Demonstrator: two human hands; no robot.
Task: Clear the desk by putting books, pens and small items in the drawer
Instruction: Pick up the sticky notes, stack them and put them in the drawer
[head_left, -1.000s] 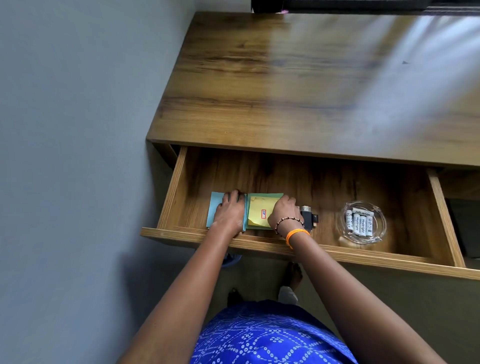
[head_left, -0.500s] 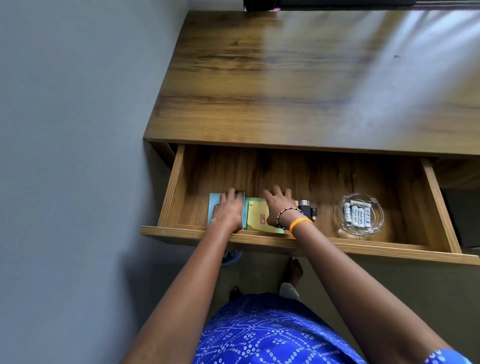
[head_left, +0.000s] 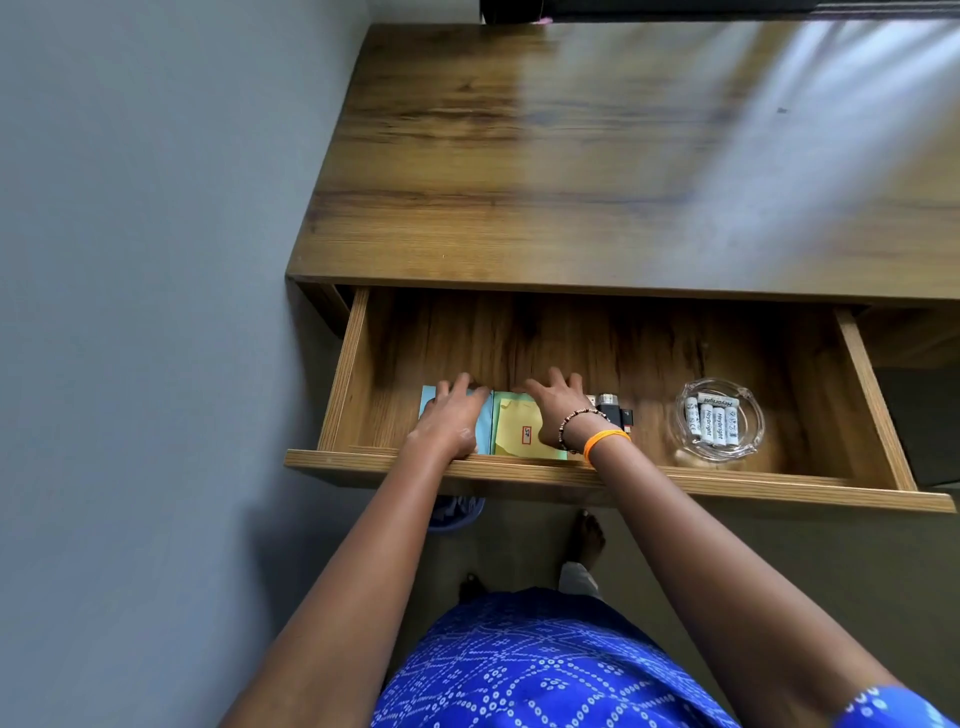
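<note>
A wooden desk (head_left: 623, 156) has its wide wooden drawer (head_left: 571, 475) pulled open. Inside, near the front left, lie a light blue booklet (head_left: 485, 421) and, touching its right edge, a yellow-green booklet with a small red label (head_left: 514, 431). The left hand (head_left: 452, 421) rests flat on the blue booklet, fingers relaxed and apart. The right hand (head_left: 558, 408), wearing a beaded bracelet and an orange wristband, presses spread fingers on the yellow-green one; neither grip is closed around anything. Just right sits a small black gadget (head_left: 615, 413). Farther right, a clear glass ashtray (head_left: 719, 421) holds white batteries (head_left: 711, 421).
</note>
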